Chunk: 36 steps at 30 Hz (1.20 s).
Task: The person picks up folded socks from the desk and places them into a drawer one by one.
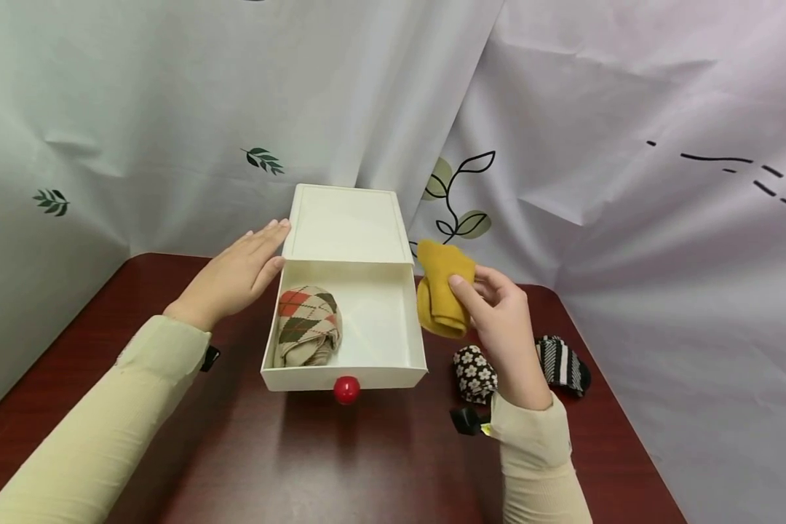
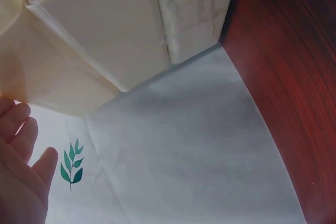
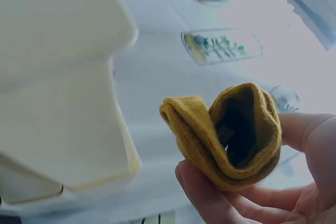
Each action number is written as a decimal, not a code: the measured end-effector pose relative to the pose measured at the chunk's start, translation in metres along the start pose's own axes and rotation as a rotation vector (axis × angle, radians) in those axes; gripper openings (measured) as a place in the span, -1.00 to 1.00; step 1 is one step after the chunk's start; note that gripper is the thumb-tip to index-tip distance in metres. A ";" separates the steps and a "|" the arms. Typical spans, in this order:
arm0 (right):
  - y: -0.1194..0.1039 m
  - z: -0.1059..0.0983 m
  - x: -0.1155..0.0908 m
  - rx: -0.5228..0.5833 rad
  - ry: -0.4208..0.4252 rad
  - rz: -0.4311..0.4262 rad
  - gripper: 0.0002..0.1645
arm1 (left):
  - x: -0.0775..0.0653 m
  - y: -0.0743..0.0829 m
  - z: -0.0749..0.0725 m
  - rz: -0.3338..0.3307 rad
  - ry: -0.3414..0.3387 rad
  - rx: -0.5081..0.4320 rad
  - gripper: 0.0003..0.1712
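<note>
My right hand (image 1: 498, 313) pinches a folded mustard-yellow sock (image 1: 444, 291) just right of the white drawer box (image 1: 347, 225). In the right wrist view the rolled sock (image 3: 231, 140) sits between thumb and fingers, its fold facing the camera. The box's drawer (image 1: 380, 335) is pulled out, showing a red round knob (image 1: 346, 390). Inside, at the left, lies a rolled argyle sock (image 1: 309, 324) in beige, red and dark green. My left hand (image 1: 236, 273) has its fingers extended, the fingertips right at the box's left side edge.
On the dark red table (image 1: 367, 466), right of the drawer, lie a brown sock with white flowers (image 1: 474, 374) and a black-and-white patterned sock (image 1: 563, 364), partly behind the right forearm. A pale curtain (image 1: 203, 109) with leaf prints stands around the table's back and sides.
</note>
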State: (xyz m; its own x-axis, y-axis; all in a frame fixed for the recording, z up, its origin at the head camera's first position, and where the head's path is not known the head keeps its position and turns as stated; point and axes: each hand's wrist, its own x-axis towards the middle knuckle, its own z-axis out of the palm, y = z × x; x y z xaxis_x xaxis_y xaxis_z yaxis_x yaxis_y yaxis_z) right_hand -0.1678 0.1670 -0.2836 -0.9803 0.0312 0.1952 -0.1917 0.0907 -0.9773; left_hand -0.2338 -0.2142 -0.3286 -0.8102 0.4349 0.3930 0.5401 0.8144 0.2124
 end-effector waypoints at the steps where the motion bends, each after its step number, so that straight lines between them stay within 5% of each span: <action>1: -0.002 0.002 0.001 -0.002 -0.012 -0.003 -0.52 | 0.000 0.000 0.000 -0.001 0.001 0.003 -0.31; 14: -0.013 0.038 0.014 -0.073 -0.156 0.036 -0.57 | -0.001 -0.001 0.001 -0.006 0.000 0.003 -0.30; 36: -0.012 0.074 0.018 -0.700 -0.276 -0.089 -0.49 | 0.000 0.000 0.002 0.017 0.033 -0.009 -0.32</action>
State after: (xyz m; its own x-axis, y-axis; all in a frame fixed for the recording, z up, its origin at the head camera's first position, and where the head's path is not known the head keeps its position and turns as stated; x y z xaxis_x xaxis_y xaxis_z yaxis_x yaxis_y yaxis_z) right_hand -0.1872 0.0925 -0.2747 -0.9568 -0.2473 0.1529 -0.2851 0.6949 -0.6602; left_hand -0.2340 -0.2137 -0.3305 -0.7930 0.4356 0.4258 0.5558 0.8036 0.2129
